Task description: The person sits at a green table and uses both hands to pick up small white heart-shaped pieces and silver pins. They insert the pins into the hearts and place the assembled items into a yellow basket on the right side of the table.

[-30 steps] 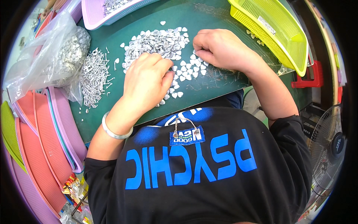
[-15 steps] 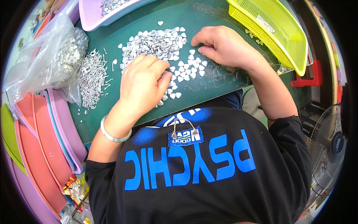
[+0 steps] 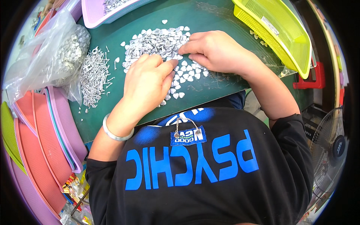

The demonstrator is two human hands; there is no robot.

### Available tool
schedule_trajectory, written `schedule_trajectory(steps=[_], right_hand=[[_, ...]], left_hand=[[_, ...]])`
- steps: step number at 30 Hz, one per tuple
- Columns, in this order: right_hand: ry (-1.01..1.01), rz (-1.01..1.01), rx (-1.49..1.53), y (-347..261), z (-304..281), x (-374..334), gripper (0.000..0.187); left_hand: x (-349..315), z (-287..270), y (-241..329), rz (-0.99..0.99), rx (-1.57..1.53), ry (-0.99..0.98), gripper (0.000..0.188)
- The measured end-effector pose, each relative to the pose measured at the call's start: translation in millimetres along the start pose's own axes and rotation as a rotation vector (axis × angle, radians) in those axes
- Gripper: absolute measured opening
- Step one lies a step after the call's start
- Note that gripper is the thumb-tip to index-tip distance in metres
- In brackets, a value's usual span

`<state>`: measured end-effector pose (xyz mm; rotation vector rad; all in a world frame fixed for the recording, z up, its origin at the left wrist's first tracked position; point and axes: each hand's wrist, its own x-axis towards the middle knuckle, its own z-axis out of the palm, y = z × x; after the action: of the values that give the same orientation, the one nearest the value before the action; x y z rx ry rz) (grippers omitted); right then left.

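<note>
A pile of small silver heart-shaped pieces [image 3: 159, 43] lies on the green table, with a looser spread of hearts [image 3: 185, 71] nearer me. My left hand [image 3: 146, 82] rests over the pile's near left side, fingers curled and the thumb close to the index finger. Whatever it may hold is hidden. At the pile's right edge, my right hand [image 3: 219, 50] touches the hearts with its index fingertip. Its thumb stays apart from that finger, above the loose hearts. Left of the pile is a heap of small silver metal pins [image 3: 94, 78].
A clear plastic bag [image 3: 69, 54] full of silver pieces stands at the left. A lilac basket [image 3: 92, 17] holds more pieces at the back; a yellow-green basket [image 3: 277, 41] sits at right. Stacked pink and purple baskets [image 3: 52, 138] line the left side. A fan [image 3: 333, 146] stands at far right.
My right hand has moved left and slightly nearer, from beside the pile onto its right edge. My left hand has shifted slightly right, its index finger reaching further toward the right hand.
</note>
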<state>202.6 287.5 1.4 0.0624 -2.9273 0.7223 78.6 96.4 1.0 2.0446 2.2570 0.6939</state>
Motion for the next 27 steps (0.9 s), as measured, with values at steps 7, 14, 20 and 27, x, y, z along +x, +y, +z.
schedule_trajectory(steps=[7,14,20,27], right_hand=[[-0.010,0.012,0.011,2,-5,0,0.011],[0.014,0.064,-0.039,-4,0,4,0.011],[-0.043,0.086,-0.015,-2,-6,3,0.013],[0.012,0.001,0.065,-7,3,11,0.012]], left_hand=[[1,-2,0,-0.002,0.069,0.013,0.023],[7,5,0,0.013,0.083,0.062,0.017],[3,5,-3,0.023,0.048,0.047,0.012],[3,3,-3,0.009,0.028,0.084,0.011]])
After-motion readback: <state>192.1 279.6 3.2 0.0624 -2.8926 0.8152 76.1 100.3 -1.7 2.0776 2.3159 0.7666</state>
